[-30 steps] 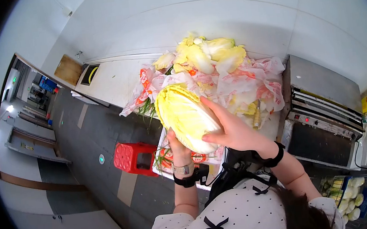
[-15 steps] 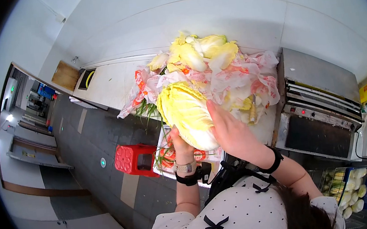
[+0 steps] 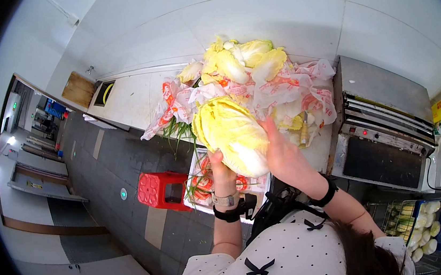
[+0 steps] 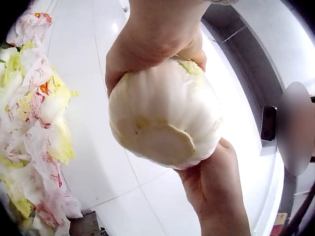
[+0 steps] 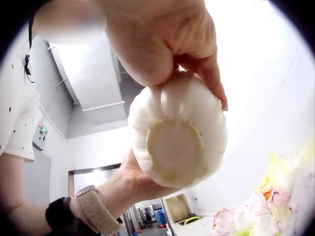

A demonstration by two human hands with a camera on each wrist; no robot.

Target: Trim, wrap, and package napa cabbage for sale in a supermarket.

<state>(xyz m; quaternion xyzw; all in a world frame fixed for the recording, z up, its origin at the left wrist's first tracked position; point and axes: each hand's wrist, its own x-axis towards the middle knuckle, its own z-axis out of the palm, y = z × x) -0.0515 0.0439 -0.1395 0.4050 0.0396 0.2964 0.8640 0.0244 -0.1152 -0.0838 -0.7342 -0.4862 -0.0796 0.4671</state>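
A large yellow-and-white napa cabbage (image 3: 231,136) is held up between both hands, in front of the counter. My left hand (image 3: 223,172) grips its lower left side, thumb up along the leaves. On the other side, my right hand (image 3: 287,160) holds the cabbage with its fingers lying along the leaves. The cut base of the cabbage (image 4: 157,142) faces the camera in the left wrist view. In the right wrist view, the right hand (image 5: 172,44) lies over the white end, and the left hand supports it from the opposite side.
Loose cabbage leaves (image 3: 269,68) and crumpled plastic bags (image 3: 296,89) cover the counter (image 3: 133,95). A boxy metal machine (image 3: 385,115) stands at right, a red stool (image 3: 151,192) at left. Several cabbages (image 3: 427,234) fill a wire cart at lower right.
The cabbage has turned slightly and shifted a little right between the hands. The right thumb, earlier across its white end, has moved off the front; the left hand keeps its grip.
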